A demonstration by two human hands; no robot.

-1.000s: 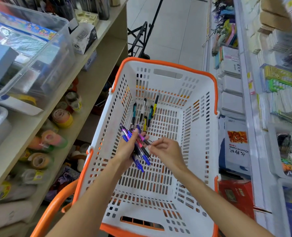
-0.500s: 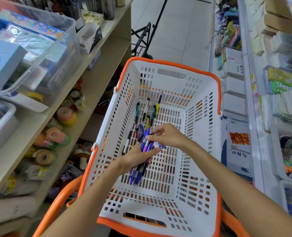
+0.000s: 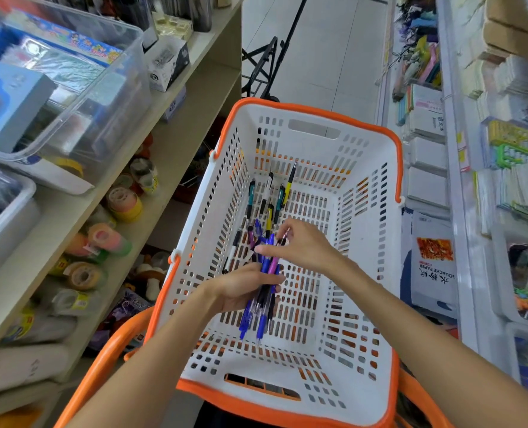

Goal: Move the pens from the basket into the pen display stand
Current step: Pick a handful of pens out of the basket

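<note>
Several blue and purple plastic pens (image 3: 264,299) sit bunched in the left hand (image 3: 241,287), clamped; the right hand (image 3: 299,245) pinches one just beyond, over the white-and-orange slotted plastic basket (image 3: 361,242).

Both hands (image 3: 244,288) (image 3: 302,247) on pen bundle (image 3: 264,291) over basket (image 3: 364,230)

Left hand (image 3: 244,287) curled closed in a grip, right hand (image 3: 302,245) just above it, fingers pinching.
</note>
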